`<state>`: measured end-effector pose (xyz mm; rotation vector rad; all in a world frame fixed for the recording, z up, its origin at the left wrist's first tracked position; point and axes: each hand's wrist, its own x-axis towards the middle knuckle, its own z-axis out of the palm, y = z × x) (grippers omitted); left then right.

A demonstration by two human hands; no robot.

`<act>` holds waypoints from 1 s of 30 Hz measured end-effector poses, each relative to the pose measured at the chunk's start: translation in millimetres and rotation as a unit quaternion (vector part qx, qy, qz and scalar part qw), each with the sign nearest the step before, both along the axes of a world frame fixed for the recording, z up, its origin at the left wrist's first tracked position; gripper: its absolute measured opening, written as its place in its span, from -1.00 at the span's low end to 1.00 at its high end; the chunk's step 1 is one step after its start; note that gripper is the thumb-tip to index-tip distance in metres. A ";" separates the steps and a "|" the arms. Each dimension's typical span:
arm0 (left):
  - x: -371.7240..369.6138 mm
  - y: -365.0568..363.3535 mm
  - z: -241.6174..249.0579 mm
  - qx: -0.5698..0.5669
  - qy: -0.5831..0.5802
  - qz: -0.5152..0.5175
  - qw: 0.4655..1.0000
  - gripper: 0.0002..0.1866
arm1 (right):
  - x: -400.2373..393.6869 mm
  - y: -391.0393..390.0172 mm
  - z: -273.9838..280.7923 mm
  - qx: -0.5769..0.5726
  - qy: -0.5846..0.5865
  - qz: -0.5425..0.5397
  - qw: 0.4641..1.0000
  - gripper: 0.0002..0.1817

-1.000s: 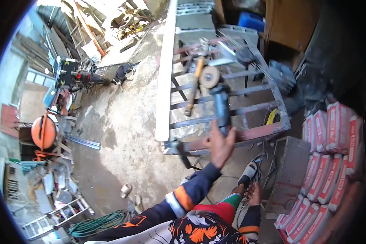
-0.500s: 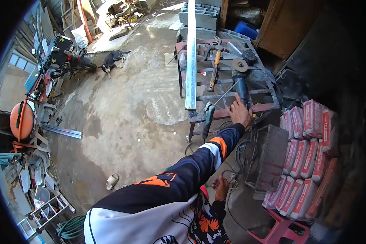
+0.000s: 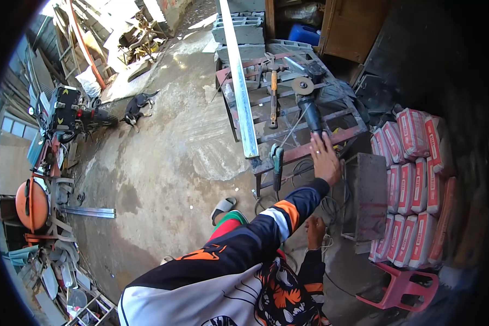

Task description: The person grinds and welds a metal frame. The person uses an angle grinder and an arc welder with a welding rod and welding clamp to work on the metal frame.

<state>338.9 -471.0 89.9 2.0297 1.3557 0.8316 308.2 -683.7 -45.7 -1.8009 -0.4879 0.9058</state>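
My left hand [image 3: 326,160] reaches across to the metal rack, fingers stretched out at the rear end of an angle grinder [image 3: 311,114]. The grinder lies on the rack with its disc facing up. Lower down, my right hand [image 3: 315,232] is held near my body, its fingers curled. A pale cord [image 3: 326,243] runs beside it, and what the fingers hold, if anything, is hidden. A hammer [image 3: 274,100] with a worn handle lies left of the grinder. A teal-handled tool [image 3: 277,163] hangs at the rack's front edge, near a long metal bar [image 3: 239,81].
The metal rack [image 3: 296,154] has open slats. Right of it are a grey box [image 3: 364,190], stacked cement bags [image 3: 413,187] and a pink stool [image 3: 402,288]. Cables [image 3: 331,204] lie on the floor. A dog [image 3: 138,108] and motorcycle [image 3: 73,111] are at left.
My left hand has drawn back slightly along the grinder and its fingers have straightened. My right hand has moved up and right. The view has shifted, and a sandalled foot now shows.
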 end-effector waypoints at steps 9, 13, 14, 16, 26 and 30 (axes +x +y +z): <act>-226.2 91.1 96.2 0.219 -0.191 -0.277 0.916 -0.35 | -78.2 125.1 22.0 0.121 -0.244 0.078 0.959 -0.24; -297.9 306.4 16.0 0.161 -0.068 -0.008 0.985 -0.56 | -106.0 146.0 -7.1 0.017 -0.149 -0.040 0.988 -0.32; -309.2 348.2 -22.6 0.094 -0.016 0.043 0.995 -0.54 | -107.5 150.8 -8.1 -0.014 -0.124 -0.039 0.991 -0.35; -319.3 397.4 -75.0 0.051 0.029 0.035 0.998 -0.49 | -122.6 162.1 -4.8 0.004 -0.120 -0.070 0.990 -0.49; -325.2 458.9 -170.8 -0.130 -0.035 -0.072 0.988 -0.63 | -136.9 169.6 40.6 -0.074 -0.282 -0.141 0.946 -0.59; -331.7 408.8 -121.3 0.006 -0.039 -0.069 0.997 -0.56 | -133.1 170.8 23.0 -0.052 -0.312 -0.183 0.931 -0.57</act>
